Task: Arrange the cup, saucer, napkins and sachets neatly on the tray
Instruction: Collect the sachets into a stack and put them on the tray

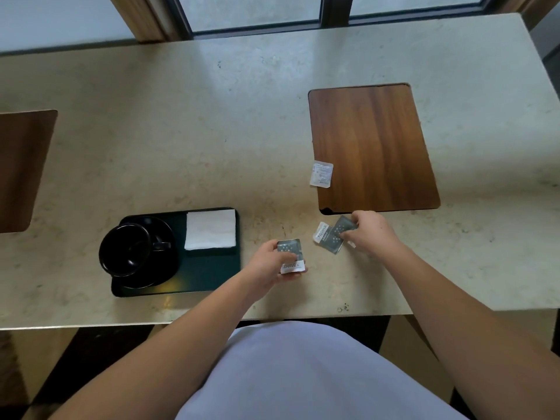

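A dark green tray (209, 274) lies near the table's front edge on the left. On it a black cup (124, 253) rests on a black saucer (160, 277), with folded white napkins (210, 228) at the tray's back right. My left hand (266, 266) holds a grey sachet (290, 254) just right of the tray. My right hand (374, 233) grips a second grey sachet (341, 228), which overlaps another sachet (325, 239) lying on the table. A white sachet (321, 174) lies farther back, across the edge of a wooden panel.
A wooden panel (375, 147) is set into the stone table (212, 131) at the right, and another wooden panel (21, 168) shows at the left edge. A window frame (333, 10) runs along the back. The table's front edge is close to my body.
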